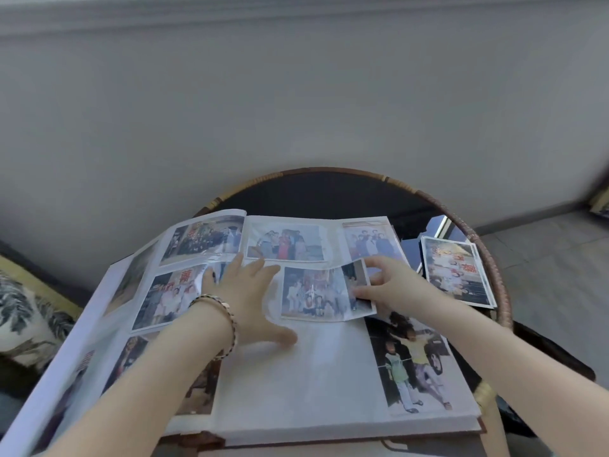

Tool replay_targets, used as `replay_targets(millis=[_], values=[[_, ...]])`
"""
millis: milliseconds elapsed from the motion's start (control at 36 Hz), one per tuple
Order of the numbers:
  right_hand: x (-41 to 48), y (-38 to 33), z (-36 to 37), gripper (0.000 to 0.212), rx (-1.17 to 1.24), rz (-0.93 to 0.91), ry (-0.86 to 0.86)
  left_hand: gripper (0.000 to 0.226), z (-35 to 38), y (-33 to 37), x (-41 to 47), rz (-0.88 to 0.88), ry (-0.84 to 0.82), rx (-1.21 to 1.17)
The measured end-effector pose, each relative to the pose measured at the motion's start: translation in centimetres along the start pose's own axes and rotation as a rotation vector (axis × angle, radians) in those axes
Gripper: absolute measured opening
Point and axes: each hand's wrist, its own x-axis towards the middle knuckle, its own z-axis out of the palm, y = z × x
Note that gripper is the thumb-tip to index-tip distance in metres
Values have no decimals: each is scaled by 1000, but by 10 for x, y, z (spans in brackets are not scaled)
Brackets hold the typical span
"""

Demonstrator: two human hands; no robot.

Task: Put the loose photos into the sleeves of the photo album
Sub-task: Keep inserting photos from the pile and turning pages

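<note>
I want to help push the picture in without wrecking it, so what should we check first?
1. Right hand has hold of the photo: ok, it pinches the right edge.
2. Left hand keeps the album page down: ok, its fingers lie flat on it.
3. Photo lies flat: not ok, its right end bends upward.
4. Photo fully tucked in: cannot tell.
5. More photos ready: ok, a stack of photos lies on the table to the right of the album.
</note>
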Motion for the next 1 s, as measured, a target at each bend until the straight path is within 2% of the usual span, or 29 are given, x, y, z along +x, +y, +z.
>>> replay_targets(millis=[56,139,222,278,417,611,750,861,1000], values=[[2,-5,6,24,16,-36,-27,111,5,-8,-2,8,4,9],[2,-9,9,18,1,-41,-9,114,14,-12,-3,18,65,-28],[6,-6,4,24,-67,-11,108,116,17,-12,-5,8,103,-73],[8,-3,1,31,-18,43,136,116,18,-12,-7,6,127,-98],[8,-2,1,21,20,102,117,116,21,-14,-7,16,147,-97],[12,-11,11,18,83,142,76,119,22,-14,-5,18,146,-99],[12,-18,11,9,271,212,5,119,22,-14,-6,25,161,-112],[12,-23,9,8,210,226,-33,121,22,-13,-6,23,170,-123],[13,-31,7,12,259,294,-29,122,23,-14,-5,20,174,-129]])
